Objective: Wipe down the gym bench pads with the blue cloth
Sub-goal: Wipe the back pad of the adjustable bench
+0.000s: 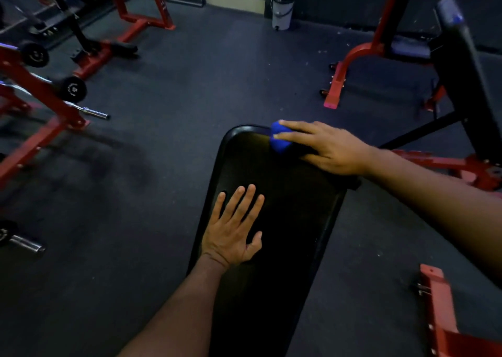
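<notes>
My right hand (pixel 330 149) presses the bunched blue cloth (pixel 279 139) on the black bench pad (pixel 285 207); my left hand (pixel 235 230) lies flat, fingers spread.

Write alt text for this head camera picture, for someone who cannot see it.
A person's right hand presses a bunched blue cloth onto the far right corner of a black bench pad, while the left hand rests flat, fingers spread, on the pad's near left side. Red-framed gym equipment stands around on a dark floor.
</notes>
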The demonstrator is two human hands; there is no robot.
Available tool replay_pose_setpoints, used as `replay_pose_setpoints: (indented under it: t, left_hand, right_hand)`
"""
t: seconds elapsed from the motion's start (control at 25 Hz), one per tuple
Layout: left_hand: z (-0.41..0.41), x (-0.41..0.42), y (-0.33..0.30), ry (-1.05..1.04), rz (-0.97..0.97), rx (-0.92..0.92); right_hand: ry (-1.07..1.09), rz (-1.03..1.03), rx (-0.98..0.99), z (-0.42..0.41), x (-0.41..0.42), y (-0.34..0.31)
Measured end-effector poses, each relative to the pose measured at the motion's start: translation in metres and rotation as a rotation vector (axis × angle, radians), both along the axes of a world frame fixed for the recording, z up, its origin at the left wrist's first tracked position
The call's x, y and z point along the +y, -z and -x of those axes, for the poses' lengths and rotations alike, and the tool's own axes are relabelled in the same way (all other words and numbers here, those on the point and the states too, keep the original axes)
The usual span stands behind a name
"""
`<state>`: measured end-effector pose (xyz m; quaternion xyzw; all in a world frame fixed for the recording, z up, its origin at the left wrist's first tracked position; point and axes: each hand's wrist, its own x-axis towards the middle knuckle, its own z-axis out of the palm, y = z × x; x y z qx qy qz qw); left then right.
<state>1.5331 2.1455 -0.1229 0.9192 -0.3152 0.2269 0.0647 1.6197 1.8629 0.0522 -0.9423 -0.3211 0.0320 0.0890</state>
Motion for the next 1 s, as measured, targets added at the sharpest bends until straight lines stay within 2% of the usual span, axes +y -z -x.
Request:
replay_pose_setpoints:
  t: [0.2, 0.32, 0.44, 0.56, 0.64, 0.72, 0.8, 0.84, 1.0]
  left_hand:
    - [0.002, 0.0, -0.001, -0.003, -0.004, 0.028]
    - [0.002, -0.001, 0.0, -0.009, 0.007, 0.026]
    - [0.0, -0.002, 0.003, -0.005, 0.004, 0.003]
    - [-0.002, -0.001, 0.003, 0.002, -0.001, -0.008]
    - [-0.002, 0.0, 0.002, 0.0, -0.007, -0.017]
    - [-0.001, -0.001, 0.0, 0.001, -0.016, -0.019]
    - [0.0, -0.001, -0.001, -0.001, -0.022, -0.01]
    - [0.0, -0.001, -0.001, -0.001, -0.023, -0.006]
    - [-0.001, -0.001, 0.002, -0.008, -0.013, -0.017]
  right_hand:
    - [-0.12, 0.162, -0.025, -0.065, 0.113, -0.011]
    - [-0.145, 0.141, -0.029, -0.062, 0.114, -0.012]
    - [-0.009, -0.044, -0.056, -0.029, 0.052, -0.003]
    - [0.215, -0.24, -0.015, 0.028, -0.014, 0.01]
    - [0.441, -0.552, -0.025, 0.068, -0.041, 0.027]
    - [0.773, -0.882, -0.108, 0.106, -0.05, 0.043]
    - [0.998, -1.11, -0.171, 0.131, -0.036, 0.06]
    - [1.023, -1.137, -0.163, 0.135, -0.023, 0.067]
    - [0.852, -1.019, -0.159, 0.116, 0.024, 0.088]
